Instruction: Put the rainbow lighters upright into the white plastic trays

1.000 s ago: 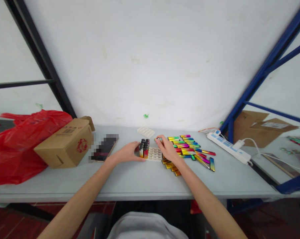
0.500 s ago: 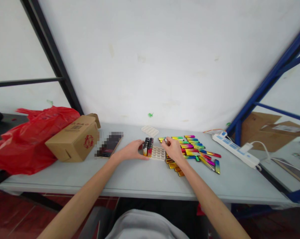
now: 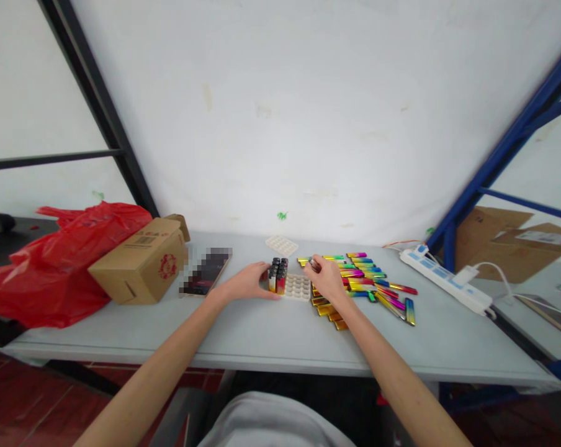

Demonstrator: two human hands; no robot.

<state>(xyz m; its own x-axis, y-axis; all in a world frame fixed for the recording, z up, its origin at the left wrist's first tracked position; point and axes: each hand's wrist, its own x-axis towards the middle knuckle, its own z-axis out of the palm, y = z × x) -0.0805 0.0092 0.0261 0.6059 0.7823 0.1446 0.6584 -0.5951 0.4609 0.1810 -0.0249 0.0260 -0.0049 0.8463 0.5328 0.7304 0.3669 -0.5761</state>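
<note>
A: Head view: how full is the near tray (image 3: 299, 287)?

B: Partly, I'd judge. The upright lighters (image 3: 277, 277) seem to fill its left; its right holes are bare. Many loose lighters (image 3: 360, 287) lie to the right.

A: Fingers?

B: Left hand (image 3: 247, 282): wide, curved around the upright lighters, contact unclear. Right hand (image 3: 327, 277): pinching what looks like a single lighter (image 3: 314, 264), right of those holes.

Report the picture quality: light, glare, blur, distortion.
Head view: even light on the wall; glints on the metallic pieces. Head view: print on the carton too soft to read. Head view: black frame and blue frame splay outward, probably wide-lens stretch; pixel blocks over the dark device.
</note>
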